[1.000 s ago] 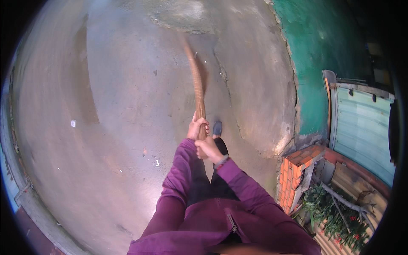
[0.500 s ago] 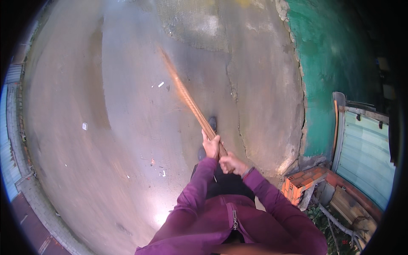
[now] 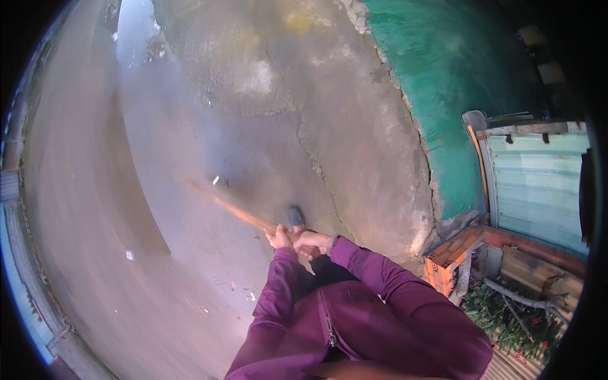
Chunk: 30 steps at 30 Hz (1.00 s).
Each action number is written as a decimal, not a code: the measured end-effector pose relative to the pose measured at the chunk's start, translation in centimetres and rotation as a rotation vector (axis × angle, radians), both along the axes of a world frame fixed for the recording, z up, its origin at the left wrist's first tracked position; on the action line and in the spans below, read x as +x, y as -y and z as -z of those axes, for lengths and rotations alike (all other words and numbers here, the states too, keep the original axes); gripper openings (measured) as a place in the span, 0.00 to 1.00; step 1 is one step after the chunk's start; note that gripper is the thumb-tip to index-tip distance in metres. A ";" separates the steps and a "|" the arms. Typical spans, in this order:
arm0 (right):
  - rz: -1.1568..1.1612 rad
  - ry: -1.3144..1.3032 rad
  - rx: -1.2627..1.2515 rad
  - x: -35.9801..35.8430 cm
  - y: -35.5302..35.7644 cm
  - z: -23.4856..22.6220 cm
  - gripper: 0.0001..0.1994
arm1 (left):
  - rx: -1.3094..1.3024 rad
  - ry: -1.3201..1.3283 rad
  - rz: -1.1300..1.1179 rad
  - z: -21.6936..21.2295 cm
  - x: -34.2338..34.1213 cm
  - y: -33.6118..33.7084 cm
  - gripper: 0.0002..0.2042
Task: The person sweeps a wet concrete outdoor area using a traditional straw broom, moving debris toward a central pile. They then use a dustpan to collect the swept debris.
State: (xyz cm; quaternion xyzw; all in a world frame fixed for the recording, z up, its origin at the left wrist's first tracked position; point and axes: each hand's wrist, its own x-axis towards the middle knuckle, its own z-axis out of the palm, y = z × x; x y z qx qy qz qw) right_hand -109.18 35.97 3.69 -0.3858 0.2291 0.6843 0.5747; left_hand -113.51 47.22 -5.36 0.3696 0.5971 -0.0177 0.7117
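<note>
Both my hands grip a long orange-brown broom stick (image 3: 237,213) that points out to the left over the concrete ground, its far end blurred by motion. My left hand (image 3: 278,237) holds the stick lower down toward the blurred end. Just behind it, my right hand (image 3: 311,241) closes on the stick's near end. Purple sleeves cover both my forearms. My dark shoe (image 3: 296,218) shows just beyond the hands.
Cracked concrete ground (image 3: 266,126) with small white scraps of litter (image 3: 129,254) spreads ahead. A green wall (image 3: 443,82) and a pale corrugated gate (image 3: 538,183) stand at right, with a red brick edge (image 3: 453,253) and plants (image 3: 513,316) below. A curb runs along the left.
The stick has swung from pointing straight ahead to pointing left, sweeping across the ground. My hands moved right with it, and the view has turned toward the wall.
</note>
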 end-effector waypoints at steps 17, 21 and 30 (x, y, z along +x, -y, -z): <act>0.971 0.337 -0.596 2.0 17.9 -2.8 0.06 | 0.086 0.073 1.050 -4.1 7.9 -18.9 0.18; 1.469 0.250 -0.557 12.7 23.5 1.0 0.07 | 0.185 -0.295 0.837 1.4 1.0 -29.7 0.10; 1.131 0.483 -0.624 34.3 4.1 14.7 0.06 | -0.122 -0.569 0.920 -1.7 4.0 -39.1 0.16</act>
